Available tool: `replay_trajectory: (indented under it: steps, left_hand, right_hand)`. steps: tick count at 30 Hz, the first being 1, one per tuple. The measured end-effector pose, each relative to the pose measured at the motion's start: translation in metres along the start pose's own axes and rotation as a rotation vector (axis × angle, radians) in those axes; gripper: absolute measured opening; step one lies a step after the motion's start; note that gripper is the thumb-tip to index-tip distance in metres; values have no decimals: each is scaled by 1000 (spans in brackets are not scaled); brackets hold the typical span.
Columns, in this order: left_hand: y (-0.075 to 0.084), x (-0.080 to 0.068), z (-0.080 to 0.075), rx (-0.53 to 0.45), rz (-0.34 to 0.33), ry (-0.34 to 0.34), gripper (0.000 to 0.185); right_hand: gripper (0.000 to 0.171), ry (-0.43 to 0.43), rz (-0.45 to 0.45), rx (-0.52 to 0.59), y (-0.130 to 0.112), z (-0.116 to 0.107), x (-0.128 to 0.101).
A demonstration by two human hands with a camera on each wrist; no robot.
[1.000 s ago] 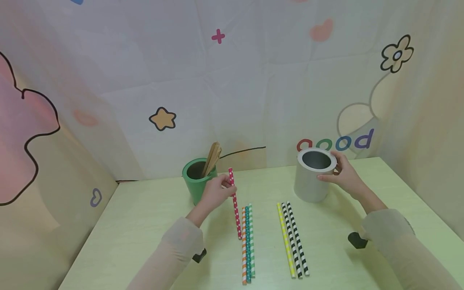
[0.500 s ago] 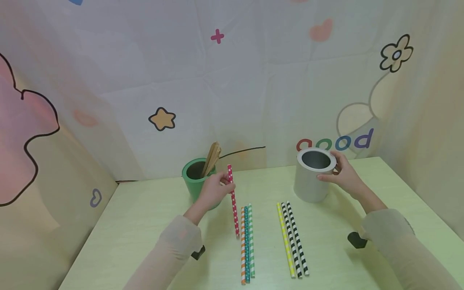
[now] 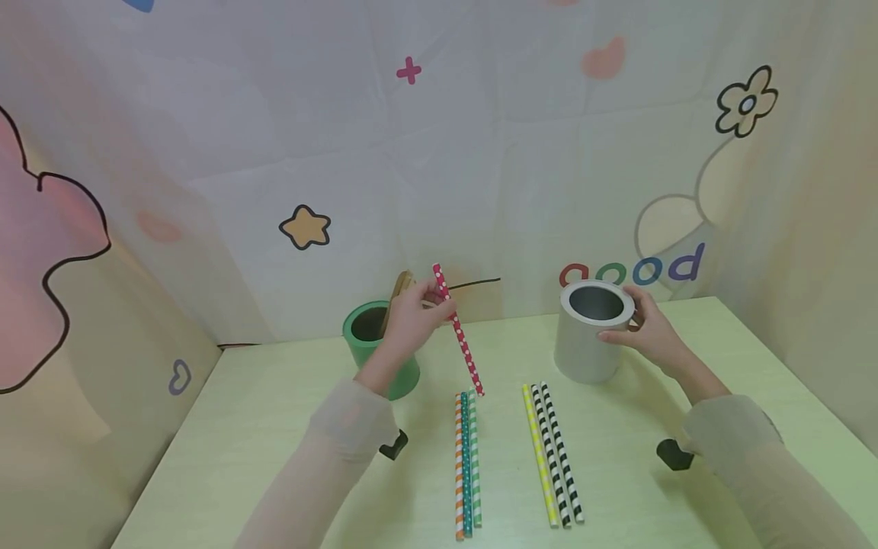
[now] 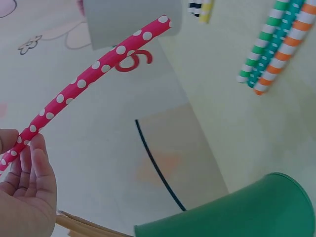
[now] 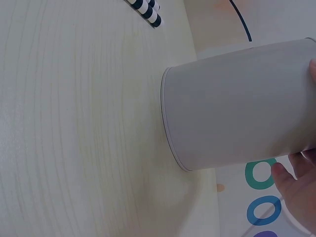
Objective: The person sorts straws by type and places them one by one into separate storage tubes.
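Observation:
My left hand pinches a red straw with white dots near its upper end and holds it tilted in the air, its lower tip just above the table. The same red straw runs across the left wrist view from my fingers. A green cup with wooden sticks stands right behind that hand. My right hand grips the rim and side of a grey cup, which stands upright; the right wrist view shows the grey cup close up.
Three straws in orange, teal and green lie side by side on the pale table. A yellow and two black-striped straws lie to their right. A patterned cloth wall closes the back and sides.
My left hand has lifted the red dotted straw off the table and raised it up beside the green cup, tilting its lower end to the right. The right hand stays on the grey cup.

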State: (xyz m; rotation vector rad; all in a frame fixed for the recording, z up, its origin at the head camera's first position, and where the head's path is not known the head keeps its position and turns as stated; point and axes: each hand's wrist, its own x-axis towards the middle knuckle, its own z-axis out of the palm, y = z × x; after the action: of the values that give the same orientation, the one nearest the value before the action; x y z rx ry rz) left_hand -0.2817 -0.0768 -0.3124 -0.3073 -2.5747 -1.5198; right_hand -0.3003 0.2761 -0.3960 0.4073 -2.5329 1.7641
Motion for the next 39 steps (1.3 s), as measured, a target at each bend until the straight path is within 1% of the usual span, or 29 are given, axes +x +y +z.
replay_trajectory:
  steps: [3, 8, 11, 15, 19, 24, 27, 29, 32, 35, 39]
  left_hand:
    - [7, 4, 1, -41, 5, 6, 19]
    - [16, 11, 5, -115, -9, -4, 23]
    - [21, 16, 10, -186, -9, -9, 22]
    - [30, 22, 16, -274, -1, 7, 23]
    - [38, 27, 24, -320, -11, 45, 23]
    - [42, 35, 35, -375, -32, 100, 20]
    - [44, 39, 41, -449, -62, 133, 21]
    - [45, 41, 46, -518, -84, 157, 22]
    - [48, 43, 53, -579, -105, 190, 23]
    - [49, 44, 61, -588, -127, 216, 23]
    - [50, 44, 73, -588, -143, 229, 21]
  right_hand:
    - [89, 2, 0, 2, 0, 0, 0]
    - [88, 7, 1, -8, 0, 0, 0]
    - [88, 10, -4, -3, 0, 1, 0]
    - [88, 13, -2, -1, 1, 1, 1]
    - [89, 13, 9, -11, 0, 0, 0]
    - [90, 13, 17, -23, -1, -1, -1]
    - [90, 13, 19, -31, -2, -1, -1]
    - [90, 9, 15, -20, -2, -1, -1]
    - [89, 3, 9, -2, -2, -1, -1]
    - [88, 2, 5, 9, -2, -1, -1]
    - [88, 6, 10, 4, -2, -1, -1]
